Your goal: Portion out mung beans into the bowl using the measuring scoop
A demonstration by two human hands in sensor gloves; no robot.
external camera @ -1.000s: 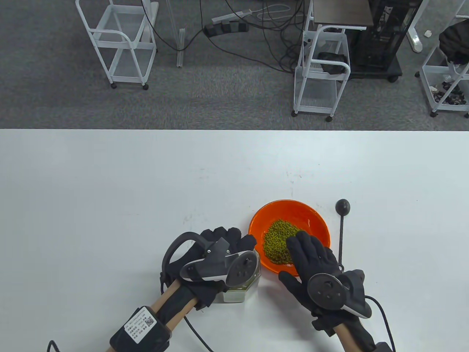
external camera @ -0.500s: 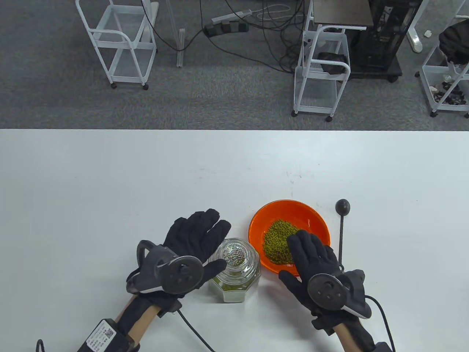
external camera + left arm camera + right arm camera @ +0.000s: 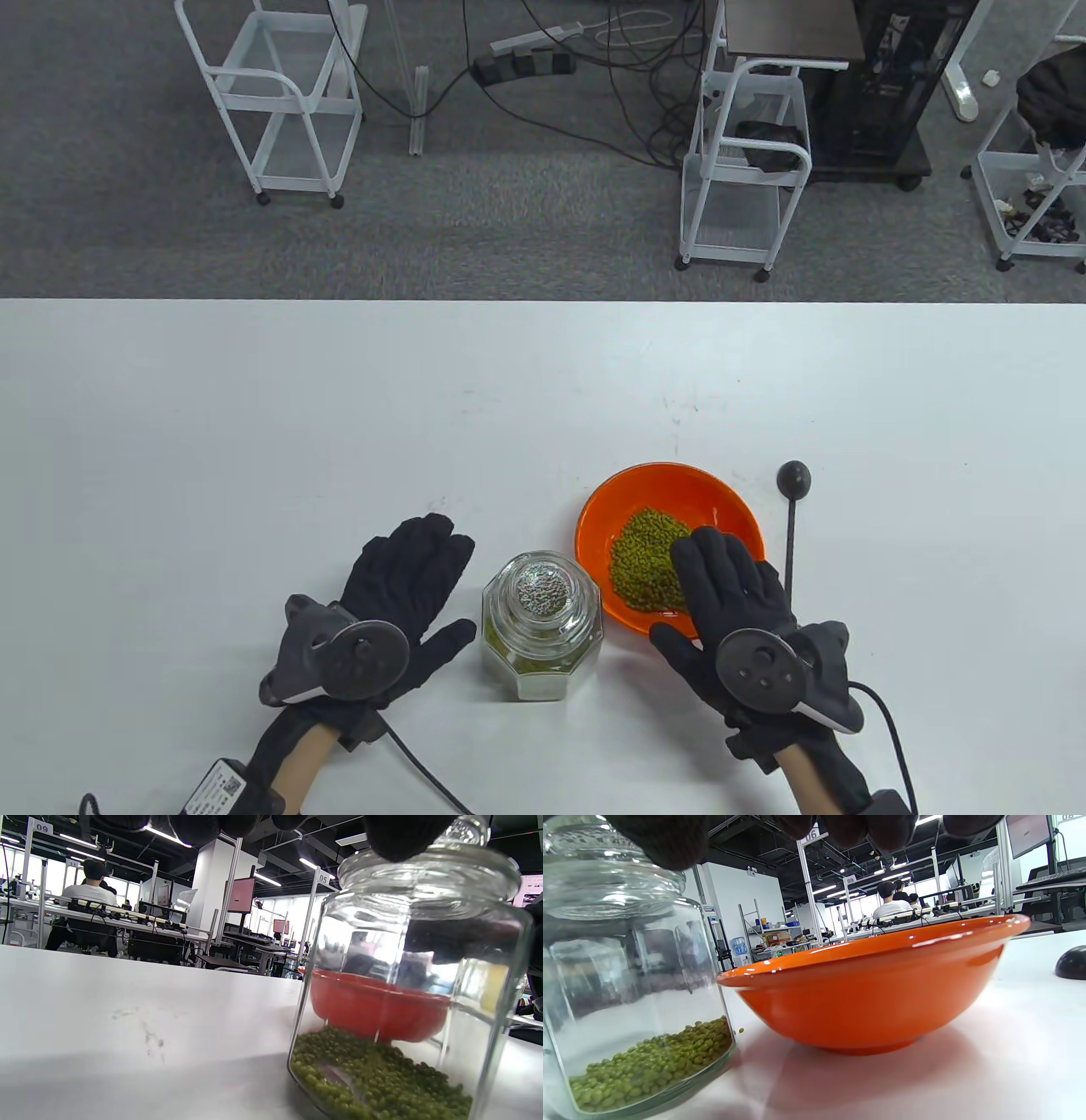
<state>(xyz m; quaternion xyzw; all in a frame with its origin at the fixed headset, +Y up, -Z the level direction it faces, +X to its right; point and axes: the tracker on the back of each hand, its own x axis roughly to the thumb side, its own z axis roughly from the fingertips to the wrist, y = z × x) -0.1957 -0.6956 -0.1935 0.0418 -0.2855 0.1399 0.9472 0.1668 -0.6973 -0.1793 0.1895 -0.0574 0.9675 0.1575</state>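
A glass jar (image 3: 541, 626) with a glass stopper lid stands near the table's front edge, a layer of green mung beans (image 3: 373, 1077) in its bottom. Right of it sits an orange bowl (image 3: 653, 488) holding a heap of mung beans (image 3: 645, 552). The black measuring scoop (image 3: 793, 518) lies on the table right of the bowl, handle toward me. My left hand (image 3: 403, 586) lies flat and open on the table left of the jar, not touching it. My right hand (image 3: 730, 603) is flat and open, fingers over the bowl's near rim.
The white table (image 3: 339, 407) stretches far back and to both sides. Beyond its far edge are white wire carts (image 3: 280, 93), cables and a power strip on grey carpet. In the wrist views a person sits at distant desks.
My left hand let go of the jar lid, drew back left and now lies flat beside the jar. My right hand barely shifted.
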